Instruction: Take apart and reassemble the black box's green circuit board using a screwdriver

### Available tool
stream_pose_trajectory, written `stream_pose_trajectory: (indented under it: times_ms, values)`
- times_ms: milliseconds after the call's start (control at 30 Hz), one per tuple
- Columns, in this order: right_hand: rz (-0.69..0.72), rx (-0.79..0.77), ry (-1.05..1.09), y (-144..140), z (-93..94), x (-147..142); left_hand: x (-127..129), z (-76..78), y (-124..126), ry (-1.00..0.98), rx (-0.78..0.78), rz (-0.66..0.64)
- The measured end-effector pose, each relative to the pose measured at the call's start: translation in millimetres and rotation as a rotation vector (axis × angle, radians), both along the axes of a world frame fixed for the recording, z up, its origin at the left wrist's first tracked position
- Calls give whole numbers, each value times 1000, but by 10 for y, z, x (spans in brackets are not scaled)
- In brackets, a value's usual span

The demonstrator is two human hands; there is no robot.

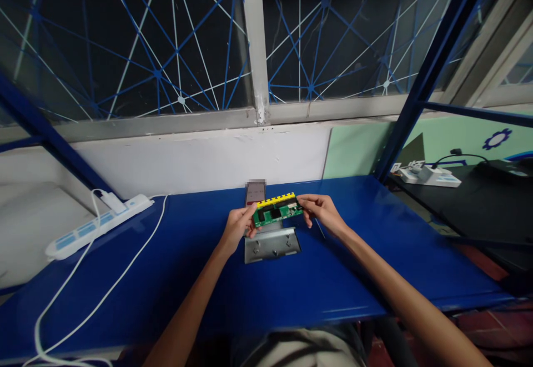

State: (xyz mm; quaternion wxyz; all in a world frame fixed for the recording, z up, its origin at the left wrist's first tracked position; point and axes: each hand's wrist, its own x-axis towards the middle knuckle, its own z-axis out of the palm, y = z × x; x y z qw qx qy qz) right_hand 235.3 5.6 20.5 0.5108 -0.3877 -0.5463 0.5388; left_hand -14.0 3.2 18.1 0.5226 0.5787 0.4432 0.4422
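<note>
Between both hands a green circuit board [276, 213] with a yellow strip along its far edge is held up over the blue table. My left hand [240, 224] pinches its left end, thumb on the near face. At the right end, the fingers of my right hand [320, 209] are closed on the board's corner. Just below the board lies a grey metal plate [272, 246] with small raised posts, flat on the table. A phone-like dark device [255, 191] lies behind the board, partly hidden by it. A thin rod [320, 229] rests near my right hand.
A white power strip [100, 225] with a plugged-in adapter stands at the left, its white cable [137, 267] looping over the blue table [353, 278]. Blue frame posts [410, 100] rise at both sides. Another power strip [431, 176] sits on a black table at the right.
</note>
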Motion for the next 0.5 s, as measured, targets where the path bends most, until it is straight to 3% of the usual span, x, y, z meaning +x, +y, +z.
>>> stream_pose_trajectory:
  times_ms: [500]
  values:
    - [-21,-24,-45,54,-64,22,-4,29,-51,21,40,-79]
